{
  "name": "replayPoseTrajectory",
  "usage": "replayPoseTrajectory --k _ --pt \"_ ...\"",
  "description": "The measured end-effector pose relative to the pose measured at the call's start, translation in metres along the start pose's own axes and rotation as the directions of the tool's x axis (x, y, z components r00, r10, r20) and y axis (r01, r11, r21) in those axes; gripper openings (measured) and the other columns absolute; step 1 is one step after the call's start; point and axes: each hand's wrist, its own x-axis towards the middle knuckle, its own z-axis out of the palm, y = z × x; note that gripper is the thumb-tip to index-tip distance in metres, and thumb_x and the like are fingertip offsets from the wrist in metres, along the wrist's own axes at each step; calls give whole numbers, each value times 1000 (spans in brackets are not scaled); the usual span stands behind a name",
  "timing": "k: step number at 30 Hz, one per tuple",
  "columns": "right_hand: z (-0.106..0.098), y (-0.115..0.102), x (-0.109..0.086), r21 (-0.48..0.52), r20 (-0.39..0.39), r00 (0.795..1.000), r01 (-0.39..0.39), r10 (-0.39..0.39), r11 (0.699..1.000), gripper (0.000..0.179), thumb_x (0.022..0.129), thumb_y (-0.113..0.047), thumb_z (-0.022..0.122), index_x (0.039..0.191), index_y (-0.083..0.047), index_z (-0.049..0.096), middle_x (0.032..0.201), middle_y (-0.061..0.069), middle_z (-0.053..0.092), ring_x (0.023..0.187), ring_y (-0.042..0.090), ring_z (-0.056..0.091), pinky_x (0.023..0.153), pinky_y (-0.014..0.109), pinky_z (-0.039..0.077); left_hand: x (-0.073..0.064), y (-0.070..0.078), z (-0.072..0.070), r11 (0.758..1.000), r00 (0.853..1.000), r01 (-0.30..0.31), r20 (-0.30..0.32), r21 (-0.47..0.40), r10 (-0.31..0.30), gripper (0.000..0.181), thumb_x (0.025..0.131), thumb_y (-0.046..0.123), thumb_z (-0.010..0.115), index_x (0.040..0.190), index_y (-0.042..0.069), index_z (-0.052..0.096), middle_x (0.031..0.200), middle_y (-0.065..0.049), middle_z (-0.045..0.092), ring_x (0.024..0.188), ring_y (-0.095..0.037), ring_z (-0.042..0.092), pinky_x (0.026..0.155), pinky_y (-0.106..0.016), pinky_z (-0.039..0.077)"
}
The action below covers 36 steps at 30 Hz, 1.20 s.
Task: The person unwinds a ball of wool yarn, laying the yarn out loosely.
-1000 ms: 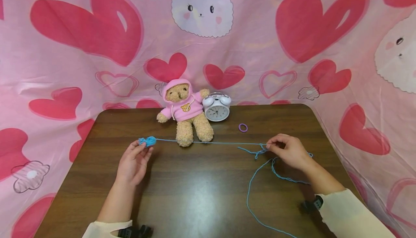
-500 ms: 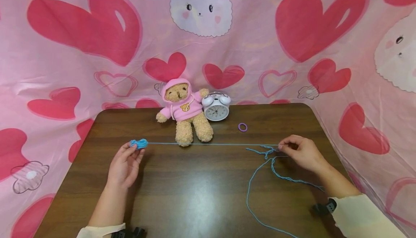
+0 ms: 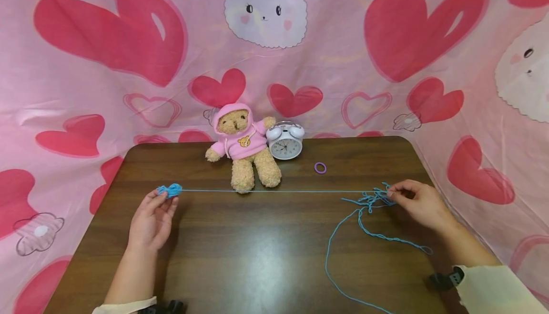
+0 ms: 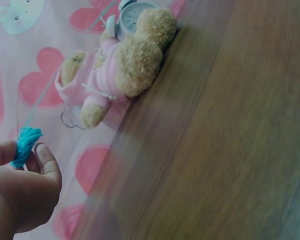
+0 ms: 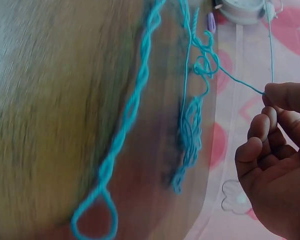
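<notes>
My left hand point(image 3: 150, 221) pinches a small wound bundle of blue yarn point(image 3: 170, 190) between thumb and fingers, over the left side of the table. From the bundle a single strand point(image 3: 274, 191) runs taut across to my right hand point(image 3: 422, 204), whose thumb and forefinger pinch it. Beside the right fingertips lies a loose tangle of the same yarn point(image 3: 371, 199). In the right wrist view a twisted cord point(image 5: 135, 100) ending in a loop and a clump of yarn point(image 5: 191, 130) lie on the table to the left of the hand.
A teddy bear point(image 3: 244, 145) in a pink hoodie sits at the back of the wooden table point(image 3: 240, 257), beside a white alarm clock point(image 3: 286, 145). To their right lies a purple ring point(image 3: 320, 167). A patterned pink cloth point(image 3: 334, 66) hangs behind.
Both hands have moved apart, the left with its bundle to the left and the right to the right. The taut strand between them is longer. Bear, clock and ring stay put.
</notes>
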Motion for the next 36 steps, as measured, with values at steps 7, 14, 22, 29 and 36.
replayPoseTrajectory --k 7,14,22,29,36 --pt "-9 12 -5 25 -14 1000 -9 9 1000 10 95 -19 76 99 -10 77 88 -4 71 73 3 54 59 20 45 -4 7 -5 1000 1000 -4 -12 -24 3 14 106 -3 48 105 3 60 102 -11 73 97 -22 72 92 -30 58" --pt "-16 13 -9 18 -7 1000 -25 25 1000 13 96 -23 75 100 -10 77 82 -6 70 70 5 55 57 21 46 -7 8 -10 998 1000 -15 -8 -57 14 16 107 -5 46 107 3 59 103 -12 71 98 -24 72 96 -31 57" --pt "-18 18 -11 35 -39 999 -24 25 999 13 96 -21 75 99 -9 77 80 -9 69 69 5 55 55 22 45 -8 10 -14 995 999 -26 17 -96 28 20 108 -4 41 108 4 60 104 -10 68 97 -26 71 94 -36 57" --pt "-19 18 -12 52 -41 999 -32 34 998 14 96 -20 75 99 -7 76 78 -9 69 67 6 56 54 23 46 -9 10 -17 990 999 -12 44 -141 19 25 109 -1 39 106 2 63 103 -15 67 101 -35 71 98 -51 56" --pt "-22 18 -11 58 -51 998 -36 39 998 14 95 -20 77 100 -7 77 79 -9 69 69 5 55 55 22 46 -10 11 -15 992 1000 -19 10 -125 20 19 108 -2 42 106 3 60 102 -14 64 95 -30 70 83 -37 60"
